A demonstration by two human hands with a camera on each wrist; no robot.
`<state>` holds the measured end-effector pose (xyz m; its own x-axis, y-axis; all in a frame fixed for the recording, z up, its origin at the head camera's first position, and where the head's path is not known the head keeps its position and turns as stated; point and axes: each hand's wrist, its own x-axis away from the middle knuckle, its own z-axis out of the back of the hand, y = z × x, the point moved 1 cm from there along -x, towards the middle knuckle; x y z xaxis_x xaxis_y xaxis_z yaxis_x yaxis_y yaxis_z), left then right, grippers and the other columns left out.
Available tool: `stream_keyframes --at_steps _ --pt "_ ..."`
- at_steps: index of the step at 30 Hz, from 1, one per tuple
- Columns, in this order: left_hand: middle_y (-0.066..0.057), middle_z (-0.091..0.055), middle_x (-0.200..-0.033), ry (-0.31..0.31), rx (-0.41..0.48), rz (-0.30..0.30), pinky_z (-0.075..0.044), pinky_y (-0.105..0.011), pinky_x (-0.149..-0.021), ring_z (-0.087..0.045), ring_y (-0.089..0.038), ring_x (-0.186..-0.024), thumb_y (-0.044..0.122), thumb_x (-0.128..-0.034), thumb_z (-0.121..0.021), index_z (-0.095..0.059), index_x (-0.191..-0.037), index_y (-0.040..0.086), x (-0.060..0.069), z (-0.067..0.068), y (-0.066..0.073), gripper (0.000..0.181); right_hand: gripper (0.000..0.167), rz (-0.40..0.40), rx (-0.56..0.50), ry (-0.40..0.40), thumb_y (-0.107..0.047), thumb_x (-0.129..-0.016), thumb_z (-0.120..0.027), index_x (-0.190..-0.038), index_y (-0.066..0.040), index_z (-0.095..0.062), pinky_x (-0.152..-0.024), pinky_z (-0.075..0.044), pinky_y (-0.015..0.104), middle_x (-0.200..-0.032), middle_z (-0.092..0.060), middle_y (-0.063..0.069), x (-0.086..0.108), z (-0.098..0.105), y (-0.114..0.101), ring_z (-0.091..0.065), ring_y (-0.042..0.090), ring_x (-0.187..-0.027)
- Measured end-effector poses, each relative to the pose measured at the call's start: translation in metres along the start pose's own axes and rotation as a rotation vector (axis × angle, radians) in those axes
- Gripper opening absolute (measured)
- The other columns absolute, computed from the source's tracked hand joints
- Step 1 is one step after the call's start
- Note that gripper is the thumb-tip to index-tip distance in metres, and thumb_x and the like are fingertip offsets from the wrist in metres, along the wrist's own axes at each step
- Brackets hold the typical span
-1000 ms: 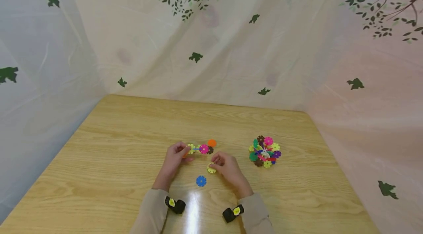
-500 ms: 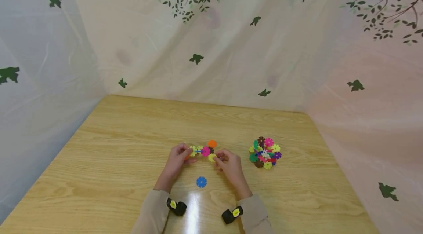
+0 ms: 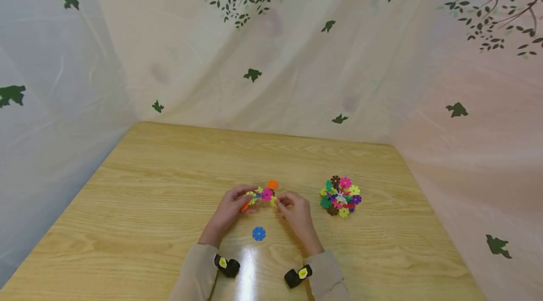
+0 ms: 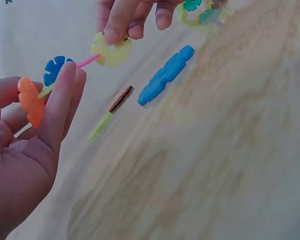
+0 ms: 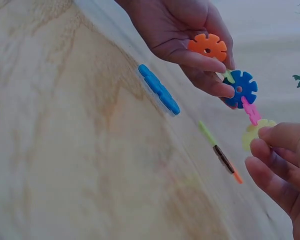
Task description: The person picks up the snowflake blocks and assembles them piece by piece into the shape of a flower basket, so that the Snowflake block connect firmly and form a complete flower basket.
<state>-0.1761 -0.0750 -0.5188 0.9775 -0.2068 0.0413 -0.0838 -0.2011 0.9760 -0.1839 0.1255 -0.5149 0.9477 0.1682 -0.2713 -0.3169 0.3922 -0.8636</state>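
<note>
My left hand pinches a short chain of slotted snowflake discs. It runs from an orange disc through a yellow-green one to a blue disc and a pink disc. Thumb and fingers of my right hand pinch a pale yellow disc at the pink end. Its rim meets the pink disc; whether their slots are fully engaged, I cannot tell. A loose blue disc lies flat on the table between my forearms.
Just behind the chain, an orange disc lies on the wooden table, beside a brown disc and a yellow-green one. Over to the right stands a multicoloured ball of joined discs. A printed cloth hangs behind the table.
My right hand has brought the pale yellow disc from near the table up to the chain's pink end. The left hand has shifted slightly right, and the chain has turned a little.
</note>
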Motion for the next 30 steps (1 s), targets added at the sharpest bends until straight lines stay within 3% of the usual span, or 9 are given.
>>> stream_keyframes --at_steps 3,9,15,20,24,30 --pt "-0.029 -0.047 -0.138 -0.043 -0.02 0.002 -0.061 -0.025 -0.078 -0.067 -0.018 -0.097 0.005 -0.1001 -0.046 -0.047 -0.138 -0.007 0.0016 -0.0009 0.0002 0.039 0.005 0.016 -0.004 0.006 -0.002 -0.085 -0.071 -0.09 -0.002 -0.07 -0.048 -0.056 0.02 -0.082 -0.068 0.014 -0.0003 -0.0002 0.0009 -0.068 0.021 -0.07" --pt "-0.029 -0.047 -0.138 -0.077 -0.032 -0.001 -0.06 -0.022 -0.074 -0.068 -0.016 -0.095 0.008 -0.1018 -0.043 -0.048 -0.137 -0.007 0.002 -0.0004 -0.0022 0.038 0.006 0.075 -0.012 0.021 0.001 -0.083 -0.072 -0.088 -0.002 -0.071 -0.049 -0.057 0.021 -0.082 -0.067 0.013 -0.0001 -0.0006 0.0029 -0.068 0.022 -0.071" --pt "-0.029 -0.045 -0.141 -0.097 -0.04 -0.011 -0.061 -0.024 -0.073 -0.067 -0.015 -0.092 0.013 -0.1036 -0.04 -0.049 -0.134 -0.01 0.0028 -0.0009 -0.0022 0.039 0.006 0.068 -0.04 0.014 -0.001 -0.084 -0.071 -0.09 -0.002 -0.072 -0.05 -0.058 0.022 -0.085 -0.067 0.013 0.0012 -0.0012 0.0034 -0.069 0.025 -0.072" --pt "-0.027 -0.051 -0.134 -0.074 -0.096 -0.016 -0.062 -0.028 -0.074 -0.068 -0.018 -0.09 0.013 -0.0999 -0.052 -0.051 -0.133 -0.008 0.0019 -0.001 -0.0029 0.039 0.008 0.065 -0.053 0.003 -0.002 -0.085 -0.07 -0.093 -0.001 -0.072 -0.052 -0.059 0.023 -0.087 -0.068 0.015 0.0022 -0.0027 0.0007 -0.07 0.027 -0.072" --pt "-0.027 -0.055 -0.13 -0.037 -0.215 -0.072 -0.062 -0.03 -0.071 -0.068 -0.019 -0.083 0.007 -0.0915 -0.065 -0.055 -0.13 -0.005 0.0009 -0.0002 -0.0029 0.042 0.009 0.056 -0.055 -0.006 -0.001 -0.085 -0.07 -0.093 0.0 -0.072 -0.053 -0.059 0.022 -0.088 -0.068 0.015 0.0029 -0.0045 -0.001 -0.071 0.026 -0.075" --pt "-0.023 -0.061 -0.119 0.046 -0.337 -0.117 -0.06 -0.025 -0.061 -0.062 -0.014 -0.071 0.004 -0.087 -0.069 -0.061 -0.126 0.001 -0.001 0.0 -0.0018 0.04 0.011 0.093 -0.029 0.0 0.001 -0.084 -0.07 -0.095 0.0 -0.073 -0.052 -0.058 0.02 -0.086 -0.067 0.012 0.0035 -0.0069 -0.0038 -0.07 0.022 -0.076"
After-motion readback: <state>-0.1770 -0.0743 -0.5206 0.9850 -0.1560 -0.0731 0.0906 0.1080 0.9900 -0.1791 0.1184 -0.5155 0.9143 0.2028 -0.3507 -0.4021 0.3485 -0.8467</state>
